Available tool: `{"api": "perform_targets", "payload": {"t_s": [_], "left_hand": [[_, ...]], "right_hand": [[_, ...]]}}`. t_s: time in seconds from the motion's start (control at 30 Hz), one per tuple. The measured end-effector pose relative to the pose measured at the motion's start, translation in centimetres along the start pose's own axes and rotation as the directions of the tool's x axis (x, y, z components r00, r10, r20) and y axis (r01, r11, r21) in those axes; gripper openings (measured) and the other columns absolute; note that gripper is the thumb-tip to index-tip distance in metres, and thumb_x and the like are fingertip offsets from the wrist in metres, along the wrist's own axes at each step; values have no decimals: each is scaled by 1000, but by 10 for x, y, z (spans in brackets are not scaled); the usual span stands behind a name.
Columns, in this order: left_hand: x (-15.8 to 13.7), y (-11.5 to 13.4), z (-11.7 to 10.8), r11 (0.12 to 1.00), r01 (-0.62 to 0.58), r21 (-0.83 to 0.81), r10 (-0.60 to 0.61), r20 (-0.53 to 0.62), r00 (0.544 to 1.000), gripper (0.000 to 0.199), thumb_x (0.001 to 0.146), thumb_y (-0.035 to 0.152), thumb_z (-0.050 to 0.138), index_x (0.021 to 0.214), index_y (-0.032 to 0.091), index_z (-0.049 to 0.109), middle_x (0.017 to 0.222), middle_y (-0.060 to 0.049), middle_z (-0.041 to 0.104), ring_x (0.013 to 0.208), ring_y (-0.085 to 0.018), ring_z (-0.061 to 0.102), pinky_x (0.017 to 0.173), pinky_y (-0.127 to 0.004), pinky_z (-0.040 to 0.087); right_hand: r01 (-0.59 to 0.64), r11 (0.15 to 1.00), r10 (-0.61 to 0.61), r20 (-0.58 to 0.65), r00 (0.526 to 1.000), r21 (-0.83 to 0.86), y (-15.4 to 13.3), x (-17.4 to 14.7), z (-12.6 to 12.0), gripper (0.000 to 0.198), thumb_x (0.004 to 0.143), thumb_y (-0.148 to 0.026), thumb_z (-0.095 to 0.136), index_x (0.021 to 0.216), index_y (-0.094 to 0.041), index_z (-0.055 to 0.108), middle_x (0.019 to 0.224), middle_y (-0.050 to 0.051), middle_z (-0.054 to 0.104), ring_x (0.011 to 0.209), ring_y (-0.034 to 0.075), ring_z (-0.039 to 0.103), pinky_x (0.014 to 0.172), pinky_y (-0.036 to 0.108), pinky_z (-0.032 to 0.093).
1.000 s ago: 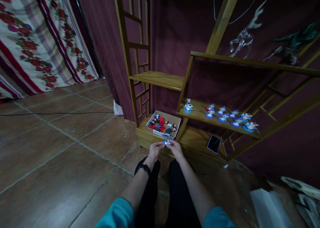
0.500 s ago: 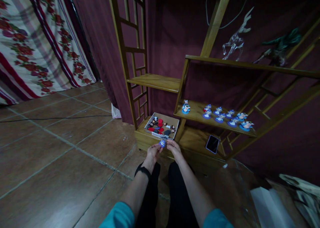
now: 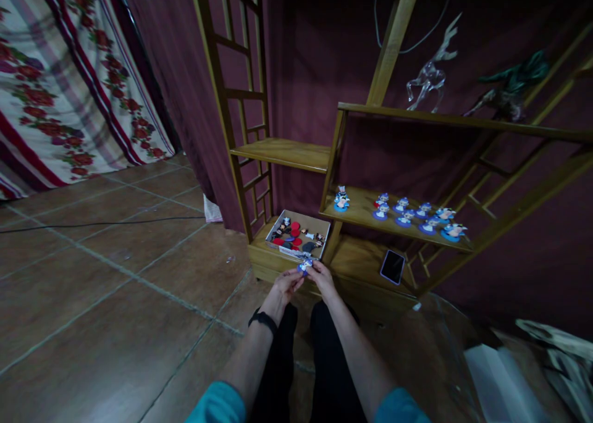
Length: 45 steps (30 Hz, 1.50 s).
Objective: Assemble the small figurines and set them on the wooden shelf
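A small purple-and-white figurine (image 3: 305, 266) on a purple base is held between both hands, just in front of the box. My left hand (image 3: 286, 283) pinches it from the left, by the base. From the right, the fingers of my right hand (image 3: 322, 277) are closed on its other side. Behind it, a shallow cardboard box (image 3: 319, 223) on the low shelf holds several small figures along with red and dark round pieces. Up and to the right, several similar purple figurines (image 3: 380, 211) stand in two rows on the middle shelf.
Two more figurines (image 3: 341, 201) stand at that shelf's left end. A tablet-like device (image 3: 393, 267) lies on the low shelf. A clear deer ornament (image 3: 428, 77) and a dark green ornament (image 3: 509, 89) stand on the upper shelf. A black cable (image 3: 102, 222) crosses the tiled floor.
The figurine has turned from upright to tilted sideways between my hands. My right hand has come in to grip it. The view has shifted slightly.
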<state>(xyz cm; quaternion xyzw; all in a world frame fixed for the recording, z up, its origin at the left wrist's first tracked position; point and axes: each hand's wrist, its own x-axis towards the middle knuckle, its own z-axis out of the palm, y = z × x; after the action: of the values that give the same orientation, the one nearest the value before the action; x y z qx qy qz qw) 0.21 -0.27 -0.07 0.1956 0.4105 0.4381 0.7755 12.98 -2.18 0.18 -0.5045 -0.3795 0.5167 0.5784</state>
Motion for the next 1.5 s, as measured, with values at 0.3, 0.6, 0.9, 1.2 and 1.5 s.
{"api": "perform_targets", "payload": {"t_s": [0.3,0.6,0.9,1.2,1.5], "left_hand": [[-4,5,0,999,36,-15,-36,-10,999,14,69,10,64,83,12,61,68,-5,66,58,-10,62,63,-21,51],[1,10,-7,998,41,47,-42,6,999,20,67,2,63,84,12,62,67,-4,66,59,-12,64,62,-20,52],[8,9,-9,997,56,52,-54,-24,998,15,70,6,62,82,14,59,68,-4,66,60,-12,64,62,-22,53],[11,9,-8,995,70,72,-68,-34,997,15,69,4,62,80,14,59,63,-2,64,53,-9,61,57,-18,51],[8,9,-5,992,74,107,-74,-4,997,16,69,8,63,83,14,58,70,-4,66,59,-10,62,61,-20,50]], "right_hand": [[25,999,-25,-4,1000,-21,-6,-4,1,42,58,-43,67,92,-19,64,86,4,66,77,19,60,67,30,48],[164,986,-163,40,986,-32,8,7,2,40,59,-38,68,95,-22,63,87,2,65,83,19,59,78,34,46],[167,985,-164,62,984,-50,2,5,1,39,61,-40,67,96,-24,64,91,1,66,87,21,60,82,37,45],[187,981,-185,64,981,-40,0,5,1,39,60,-39,67,95,-22,65,91,2,66,86,21,60,82,36,44],[197,979,-196,20,980,-50,4,3,-1,33,63,-38,65,93,-24,64,90,2,66,86,22,59,82,38,44]]}}
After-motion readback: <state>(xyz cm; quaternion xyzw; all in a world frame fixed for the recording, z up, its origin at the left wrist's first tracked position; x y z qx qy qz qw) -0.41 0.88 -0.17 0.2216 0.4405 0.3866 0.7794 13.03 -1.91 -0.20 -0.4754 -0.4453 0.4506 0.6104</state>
